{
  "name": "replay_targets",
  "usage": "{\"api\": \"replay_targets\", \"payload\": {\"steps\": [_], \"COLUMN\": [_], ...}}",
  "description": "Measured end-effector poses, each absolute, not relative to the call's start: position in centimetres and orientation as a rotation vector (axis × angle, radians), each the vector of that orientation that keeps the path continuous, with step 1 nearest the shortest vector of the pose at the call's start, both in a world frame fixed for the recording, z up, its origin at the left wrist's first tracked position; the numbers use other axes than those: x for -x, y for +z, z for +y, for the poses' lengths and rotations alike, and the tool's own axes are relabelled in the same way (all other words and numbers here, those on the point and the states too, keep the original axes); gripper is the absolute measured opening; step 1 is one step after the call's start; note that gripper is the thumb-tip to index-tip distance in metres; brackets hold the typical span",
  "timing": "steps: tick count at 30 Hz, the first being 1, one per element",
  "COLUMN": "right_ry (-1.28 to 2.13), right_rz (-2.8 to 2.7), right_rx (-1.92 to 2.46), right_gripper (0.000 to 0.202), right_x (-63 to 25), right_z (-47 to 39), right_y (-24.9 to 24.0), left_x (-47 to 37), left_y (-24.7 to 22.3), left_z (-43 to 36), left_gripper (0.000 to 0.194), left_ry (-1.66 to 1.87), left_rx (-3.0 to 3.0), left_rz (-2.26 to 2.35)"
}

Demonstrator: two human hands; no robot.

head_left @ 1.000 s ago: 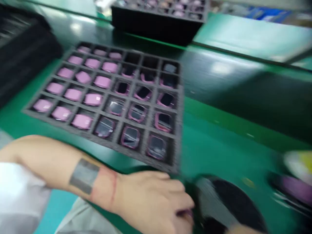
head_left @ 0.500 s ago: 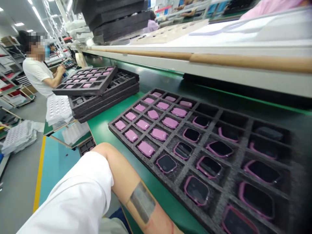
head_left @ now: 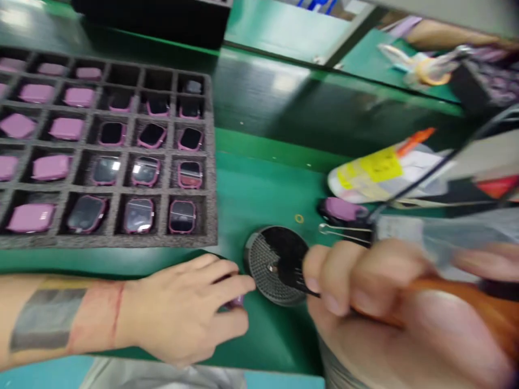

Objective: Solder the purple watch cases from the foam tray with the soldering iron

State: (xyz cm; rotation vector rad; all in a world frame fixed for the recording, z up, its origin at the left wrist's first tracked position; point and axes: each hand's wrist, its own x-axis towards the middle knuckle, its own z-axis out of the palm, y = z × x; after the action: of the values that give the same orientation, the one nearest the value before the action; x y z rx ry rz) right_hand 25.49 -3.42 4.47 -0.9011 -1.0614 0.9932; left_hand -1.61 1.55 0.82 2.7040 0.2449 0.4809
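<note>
Bench top: flat green surface (head_left: pixel 259 167), lit in its middle part.
Rear band: dark green glossy strip (head_left: pixel 251 102) along the back of the bench top; flat or upright cannot be told.
Divider: thin dark rail (head_left: pixel 263 53) behind the rear band, sloping down to the right.
Far side: paler green surface (head_left: pixel 267 24) beyond the divider.
Post: slanted grey bar (head_left: pixel 357 33) meeting the divider.
Upper right: grey ledge (head_left: pixel 466 12), blurred.
Light: whitish reflections (head_left: pixel 283 81) on the rear band; source out of view.
Front: light blue surface (head_left: pixel 287 381) below the bench's near edge; floor or otherwise, unclear.
</note>
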Motion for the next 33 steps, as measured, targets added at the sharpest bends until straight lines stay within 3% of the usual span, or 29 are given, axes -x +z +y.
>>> {"api": "replay_targets", "payload": {"steps": [4,10,17,33], "right_ry": [0.925,0.91,0.911,0.91], "right_rz": [-1.077,-1.105,-1.109,-1.126], "right_rx": [0.932,0.847,0.829,0.868], "right_gripper": [0.054,0.023,0.027,0.023], "right_x": [-24.1,-22.9,-23.1,-23.6], "right_z": [-2.6,-2.2,-1.7,-2.3], "right_y": [4.5,4.1,3.6,4.7], "left_x": [1.3,1.5,1.5,1.7], "left_y": [0.7,0.3,0.5,0.0], "left_z": [0.8,0.5,0.4,0.4], "left_gripper": [0.023,0.029,0.023,0.03], "left_ry": [0.568,0.602,0.587,0.601], "left_rx": [-2.71,-2.713,-2.695,-2.672], "left_rz": [0.373,0.426,0.451,0.441]}}
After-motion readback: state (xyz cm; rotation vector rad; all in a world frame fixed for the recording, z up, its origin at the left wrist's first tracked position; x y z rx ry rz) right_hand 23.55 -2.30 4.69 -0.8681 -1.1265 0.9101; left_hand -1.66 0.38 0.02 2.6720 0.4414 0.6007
